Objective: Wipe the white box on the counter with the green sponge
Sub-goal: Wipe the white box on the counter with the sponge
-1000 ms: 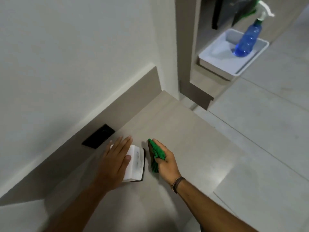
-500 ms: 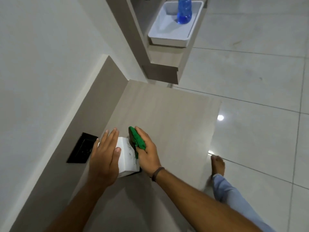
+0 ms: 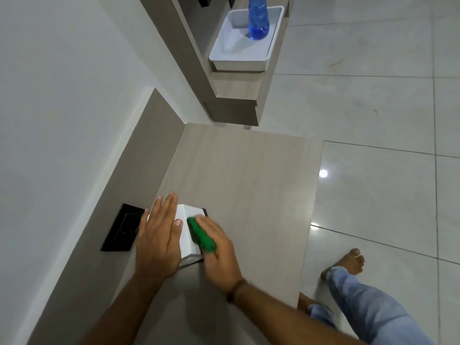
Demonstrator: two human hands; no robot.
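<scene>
The white box [image 3: 190, 229] sits on the wood-grain bench [image 3: 244, 185], just beside the black socket plate [image 3: 123, 231] set in the upstand at the wall. The left hand [image 3: 159, 241] lies flat over the box's top, fingers [image 3: 165, 207] straight and spread, clamping nothing, simply pressing the box down. A second ago the green sponge [image 3: 201, 236] hung clear of the box, off its side away from the socket plate; now the right hand [image 3: 217, 252] has brought it against that side face, fingers curled tight round the sponge. So contact is made and the wiping stroke looks to be under way, with the box pinned so it should not skid. Beyond the box, on a lower shelf, a blue spray bottle [image 3: 258, 17] stands in a white tray [image 3: 239, 62].
</scene>
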